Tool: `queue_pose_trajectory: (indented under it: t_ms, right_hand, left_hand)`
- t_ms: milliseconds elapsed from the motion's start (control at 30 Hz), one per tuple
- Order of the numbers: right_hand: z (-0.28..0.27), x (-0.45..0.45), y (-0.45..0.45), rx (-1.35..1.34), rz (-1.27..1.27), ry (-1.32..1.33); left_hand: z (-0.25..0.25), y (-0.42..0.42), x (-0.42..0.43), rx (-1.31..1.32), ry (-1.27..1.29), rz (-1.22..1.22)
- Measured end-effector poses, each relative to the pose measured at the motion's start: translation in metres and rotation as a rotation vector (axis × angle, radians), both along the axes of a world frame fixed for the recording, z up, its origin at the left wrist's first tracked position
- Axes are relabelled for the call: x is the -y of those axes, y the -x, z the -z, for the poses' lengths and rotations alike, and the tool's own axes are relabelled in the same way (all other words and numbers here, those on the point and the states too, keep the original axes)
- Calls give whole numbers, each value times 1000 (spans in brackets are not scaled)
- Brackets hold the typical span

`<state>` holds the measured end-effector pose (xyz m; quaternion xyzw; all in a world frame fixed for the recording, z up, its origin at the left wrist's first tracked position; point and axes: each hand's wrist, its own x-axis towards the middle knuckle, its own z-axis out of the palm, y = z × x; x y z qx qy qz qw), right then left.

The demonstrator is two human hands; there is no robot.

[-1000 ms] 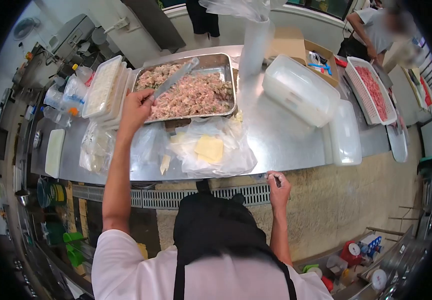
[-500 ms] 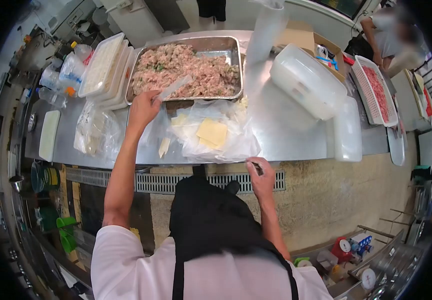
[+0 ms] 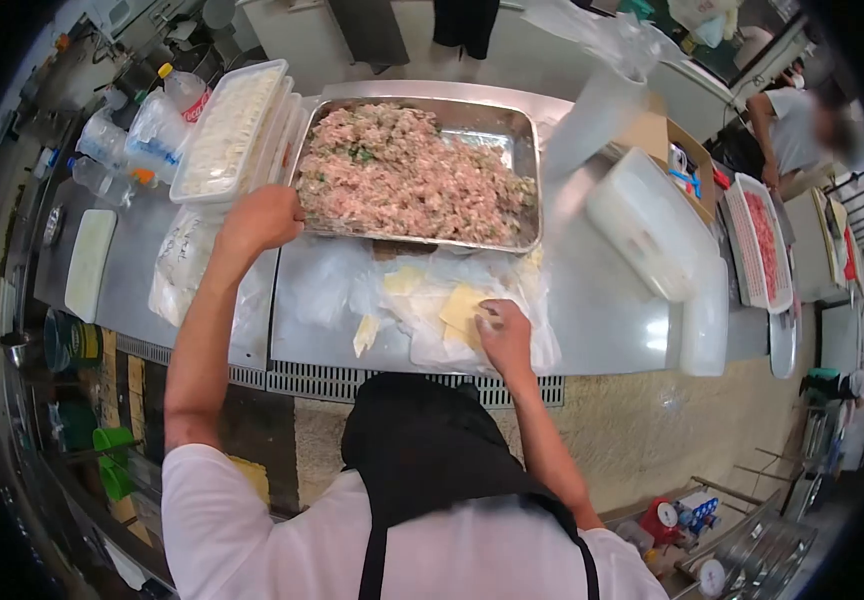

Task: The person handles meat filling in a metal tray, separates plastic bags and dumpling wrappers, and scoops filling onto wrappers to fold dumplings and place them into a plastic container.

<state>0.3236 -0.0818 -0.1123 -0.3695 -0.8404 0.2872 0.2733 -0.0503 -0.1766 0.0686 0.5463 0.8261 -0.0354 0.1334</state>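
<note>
My left hand (image 3: 267, 217) is closed at the near left corner of a metal tray (image 3: 529, 150). A flat spatula (image 3: 337, 226), blurred and hard to make out, runs from it low over the minced meat (image 3: 412, 175), which has green bits in it. My right hand (image 3: 505, 335) has its fingers bent together at the right edge of some thin yellow sheets (image 3: 461, 311). Those sheets lie on crumpled clear plastic (image 3: 527, 290) in front of the tray. A small pale scrap (image 3: 366, 335) rests left of them.
Stacked containers of pale pieces (image 3: 229, 130) stand left of the tray, near plastic bottles (image 3: 187, 92) and a bag (image 3: 184, 262). Rightward are empty-looking translucent tubs (image 3: 652, 220), a cardboard box (image 3: 687, 140) and a basket of red meat (image 3: 760, 240). Another person (image 3: 787, 125) is at the far right.
My right hand has moved from the table's front edge onto the yellow sheets. My left hand has shifted to the tray's near left corner, lowering the spatula. The camera view has also shifted.
</note>
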Motion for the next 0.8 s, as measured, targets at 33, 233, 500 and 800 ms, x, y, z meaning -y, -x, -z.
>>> queue_pose_trajectory:
  t_ms: [33, 233, 500, 800]
  right_hand:
    - [3, -3, 3, -73, 114, 209]
    - [9, -68, 3, -234, 475, 351]
    - [14, -164, -6, -304, 378, 679]
    - [20, -187, -6, -123, 236, 720]
  left_hand:
    - [-5, 0, -6, -84, 34, -3]
    - [32, 15, -34, -221, 30, 184]
    - [77, 40, -47, 93, 120, 283]
    - [104, -17, -87, 228, 84, 55]
